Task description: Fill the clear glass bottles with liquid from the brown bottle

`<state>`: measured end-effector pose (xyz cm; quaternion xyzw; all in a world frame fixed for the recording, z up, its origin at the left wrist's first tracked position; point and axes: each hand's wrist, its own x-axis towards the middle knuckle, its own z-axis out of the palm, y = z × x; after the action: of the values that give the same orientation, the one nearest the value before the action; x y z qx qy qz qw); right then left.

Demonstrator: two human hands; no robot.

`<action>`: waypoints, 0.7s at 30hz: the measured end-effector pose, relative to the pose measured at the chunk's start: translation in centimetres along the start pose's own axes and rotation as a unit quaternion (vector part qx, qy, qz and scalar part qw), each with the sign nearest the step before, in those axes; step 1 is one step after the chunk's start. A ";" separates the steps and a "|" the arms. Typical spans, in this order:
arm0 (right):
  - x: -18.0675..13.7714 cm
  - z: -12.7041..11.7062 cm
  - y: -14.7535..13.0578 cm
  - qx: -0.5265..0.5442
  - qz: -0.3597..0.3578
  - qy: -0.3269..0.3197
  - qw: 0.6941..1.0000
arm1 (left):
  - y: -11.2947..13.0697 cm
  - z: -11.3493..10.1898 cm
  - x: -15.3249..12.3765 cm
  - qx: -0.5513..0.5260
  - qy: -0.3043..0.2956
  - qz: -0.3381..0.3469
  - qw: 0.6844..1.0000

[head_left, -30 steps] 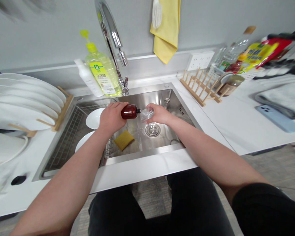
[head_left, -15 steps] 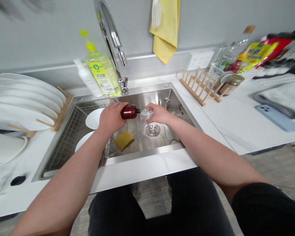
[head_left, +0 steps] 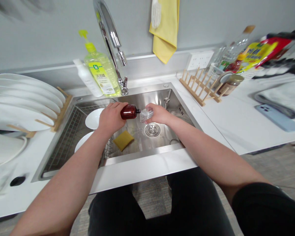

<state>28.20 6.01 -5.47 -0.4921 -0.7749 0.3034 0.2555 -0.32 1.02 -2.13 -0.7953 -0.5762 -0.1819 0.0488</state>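
Red bottle: long axis lay crosswise, neck pointed right; left hand curled fingers around it; right hand pinched clear container.

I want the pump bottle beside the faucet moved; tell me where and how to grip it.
Probably around the narrow collar of the pump bottle, coming from the front: its body is broad, with a white bottle on its left and the faucet on its right.
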 end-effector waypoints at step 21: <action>0.1 0.1 0.1 0.004 0.001 0.005 1.000 | -0.2 0.1 0.1 0.016 0.010 0.014 1.000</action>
<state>28.15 6.14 -5.65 -0.4931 -0.7723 0.3041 0.2607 -0.43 1.18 -2.21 -0.8006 -0.5673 -0.1797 0.0701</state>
